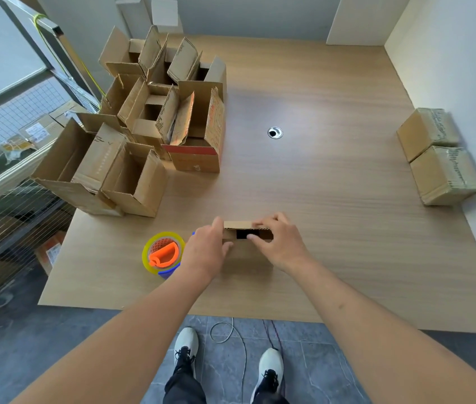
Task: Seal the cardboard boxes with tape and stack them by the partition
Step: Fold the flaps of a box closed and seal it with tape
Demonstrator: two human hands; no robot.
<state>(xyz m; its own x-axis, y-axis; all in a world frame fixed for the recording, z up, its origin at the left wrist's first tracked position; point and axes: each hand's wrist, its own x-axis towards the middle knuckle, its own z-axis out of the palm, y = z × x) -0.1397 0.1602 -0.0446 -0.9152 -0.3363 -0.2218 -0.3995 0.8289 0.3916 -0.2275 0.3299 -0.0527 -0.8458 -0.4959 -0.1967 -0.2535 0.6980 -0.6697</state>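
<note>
A small cardboard box (245,228) stands near the front of the wooden table (333,185), its top partly folded with a dark gap still showing. My left hand (206,252) presses on its left flaps and my right hand (277,242) holds the right flaps, fingers curled over the top. A tape dispenser (163,253) with a yellow roll, orange core and blue handle lies just left of my left hand. Two sealed boxes (438,154) sit side by side against the white partition (464,68) on the right.
Several open empty boxes (149,121) crowd the table's back left, one hanging over the left edge. A round cable hole (275,132) is in the table's middle. Wire-mesh shelving (6,185) stands at left. A cord (231,333) lies on the floor by my shoes.
</note>
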